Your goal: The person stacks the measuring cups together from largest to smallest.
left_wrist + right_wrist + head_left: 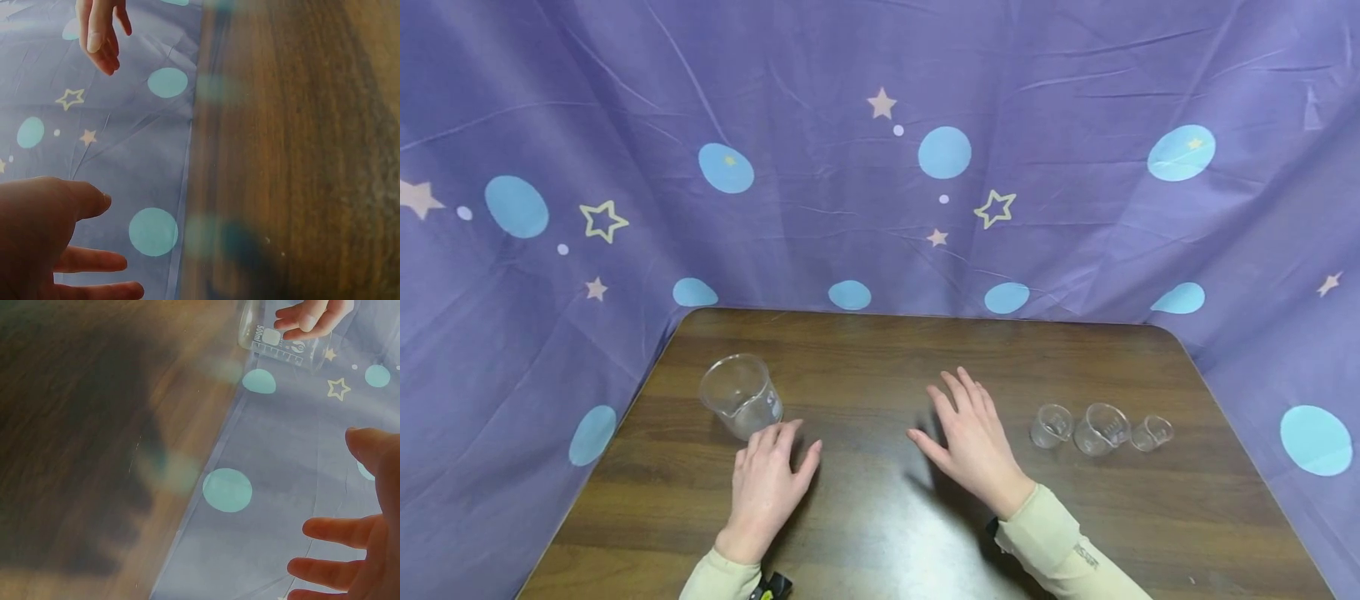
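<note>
A large glass beaker (741,398) stands upright on the left of the wooden table; its 500 ml marking shows in the right wrist view, where the beaker (275,351) is partly cut off. My left hand (765,487) is just in front of it, fingers extended and loose, holding nothing. Whether the fingertips touch the glass I cannot tell. Over the middle of the table my right hand (976,446) hovers with spread fingers and an empty palm. To its right stand three smaller glass beakers in a row: a small one (1051,427), a medium one (1102,430) and the smallest (1152,434).
The brown wooden table (865,358) has rounded far corners. Behind it and along both sides hangs a purple curtain (820,208) printed with stars and blue dots. Light reflects off the tabletop near the front.
</note>
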Action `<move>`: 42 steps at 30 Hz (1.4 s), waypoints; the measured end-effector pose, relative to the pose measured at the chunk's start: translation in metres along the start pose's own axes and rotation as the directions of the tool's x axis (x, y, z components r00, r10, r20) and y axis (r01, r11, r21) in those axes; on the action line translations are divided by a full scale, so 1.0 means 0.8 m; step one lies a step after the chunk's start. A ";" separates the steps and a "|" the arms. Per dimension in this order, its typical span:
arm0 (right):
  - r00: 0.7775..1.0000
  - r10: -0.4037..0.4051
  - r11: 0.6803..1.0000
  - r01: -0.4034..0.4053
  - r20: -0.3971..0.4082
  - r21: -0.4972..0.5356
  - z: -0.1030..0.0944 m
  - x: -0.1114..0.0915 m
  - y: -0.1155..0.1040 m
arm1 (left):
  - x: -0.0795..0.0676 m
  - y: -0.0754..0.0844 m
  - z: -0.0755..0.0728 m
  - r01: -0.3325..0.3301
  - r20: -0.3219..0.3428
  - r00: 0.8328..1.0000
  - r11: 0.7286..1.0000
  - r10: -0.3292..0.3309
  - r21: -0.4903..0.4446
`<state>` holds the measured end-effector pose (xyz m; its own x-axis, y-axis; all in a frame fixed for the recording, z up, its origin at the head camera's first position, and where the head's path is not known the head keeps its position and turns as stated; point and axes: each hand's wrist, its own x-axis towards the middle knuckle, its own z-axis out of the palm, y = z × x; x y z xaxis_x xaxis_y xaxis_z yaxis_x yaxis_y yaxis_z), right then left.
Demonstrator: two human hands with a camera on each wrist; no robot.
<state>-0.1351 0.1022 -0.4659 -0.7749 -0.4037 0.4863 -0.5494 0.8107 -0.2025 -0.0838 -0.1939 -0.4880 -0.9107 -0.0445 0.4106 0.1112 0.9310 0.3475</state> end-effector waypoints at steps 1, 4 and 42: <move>1.000 0.000 1.000 0.000 0.002 0.000 0.001 0.001 -0.001 | 0.000 -0.001 -0.001 0.001 -0.002 1.000 1.000 -0.001 -0.001; 1.000 0.000 1.000 0.000 0.013 -0.001 0.004 0.005 -0.004 | -0.001 -0.004 -0.003 0.011 -0.010 1.000 1.000 -0.011 0.000; 0.996 -0.078 0.997 0.078 0.045 -0.001 0.036 0.042 -0.052 | -0.003 -0.033 -0.021 0.073 -0.042 0.997 0.997 -0.072 0.028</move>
<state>-0.1477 0.0428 -0.4659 -0.7432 -0.4841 0.4618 -0.6076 0.7773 -0.1631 -0.0778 -0.2247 -0.4838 -0.8989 -0.1261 0.4196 0.0334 0.9352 0.3526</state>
